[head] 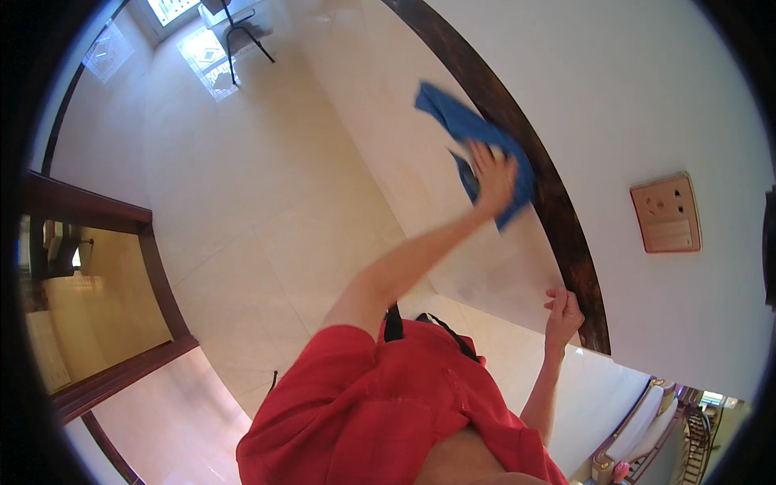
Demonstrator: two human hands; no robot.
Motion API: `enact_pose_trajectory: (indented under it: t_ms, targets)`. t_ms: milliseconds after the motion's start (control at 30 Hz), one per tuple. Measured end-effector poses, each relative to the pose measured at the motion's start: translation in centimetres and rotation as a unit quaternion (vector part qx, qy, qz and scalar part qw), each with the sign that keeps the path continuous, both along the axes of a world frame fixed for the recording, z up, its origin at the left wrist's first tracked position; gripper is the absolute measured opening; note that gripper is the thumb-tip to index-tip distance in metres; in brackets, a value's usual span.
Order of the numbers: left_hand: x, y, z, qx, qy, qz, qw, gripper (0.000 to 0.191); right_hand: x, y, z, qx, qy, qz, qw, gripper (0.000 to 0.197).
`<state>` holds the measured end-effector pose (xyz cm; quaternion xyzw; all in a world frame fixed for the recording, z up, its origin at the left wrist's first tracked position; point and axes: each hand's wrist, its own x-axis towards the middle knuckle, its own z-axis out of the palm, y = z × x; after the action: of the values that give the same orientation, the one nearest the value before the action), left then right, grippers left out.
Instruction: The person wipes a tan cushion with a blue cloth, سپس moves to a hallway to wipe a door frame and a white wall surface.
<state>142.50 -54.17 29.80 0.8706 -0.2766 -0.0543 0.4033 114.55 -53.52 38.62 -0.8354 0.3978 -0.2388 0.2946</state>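
Observation:
A blue cloth (pixel 470 124) lies bunched against the dark brown trim strip (pixel 539 154) and the glossy beige tiled lower wall (pixel 388 121). My left hand (pixel 494 179) presses on this cloth, its fingers on top of the fabric; motion blurs both a little. Lower along the same strip, my right hand (pixel 564 318) rests by the trim's edge with curled fingers and nothing visible in them. A copper-coloured socket and switch plate (pixel 667 213) sits on the white wall (pixel 642 109) right of the trim.
Glossy beige floor tiles (pixel 242 200) stretch left of me. A thin-legged black chair (pixel 233 36) stands at the far end near a bright door. Dark wood framing (pixel 163 285) surrounds an opening at left. A cushioned sofa (pixel 636 424) and a staircase (pixel 697 442) show at lower right.

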Motion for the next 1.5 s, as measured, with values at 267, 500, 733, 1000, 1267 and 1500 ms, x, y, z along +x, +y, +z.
enact_pose_trajectory:
  t_ms: [267,500,733,1000,1267,1500]
  targets:
    - [0.2,3.2,1.0,-0.230,0.057,0.006,0.971,0.057,9.8,0.2,-2.8,0.145,-0.067,0.076,0.984,0.029]
    - [15.7,3.9,2.7,-0.246,0.040,0.075,0.965,0.063,16.6,0.7,-5.2,0.178,-0.029,0.159,0.971,0.024]
    - [28.8,3.0,-0.2,-0.167,-0.048,0.121,0.977,0.055,27.0,1.1,-6.0,0.163,0.009,0.258,0.952,0.020]
    - [39.0,3.8,0.7,-0.392,0.026,0.178,0.902,0.046,39.0,1.2,-2.6,0.178,0.064,0.372,0.909,0.017]
    - [31.1,4.3,-1.7,-0.184,-0.110,0.068,0.974,0.064,44.3,3.7,4.2,0.070,-0.029,0.348,0.935,0.015]
    - [53.8,3.0,2.7,-0.413,0.105,0.222,0.877,0.060,45.0,3.5,1.8,-0.393,0.048,0.300,0.868,0.022]
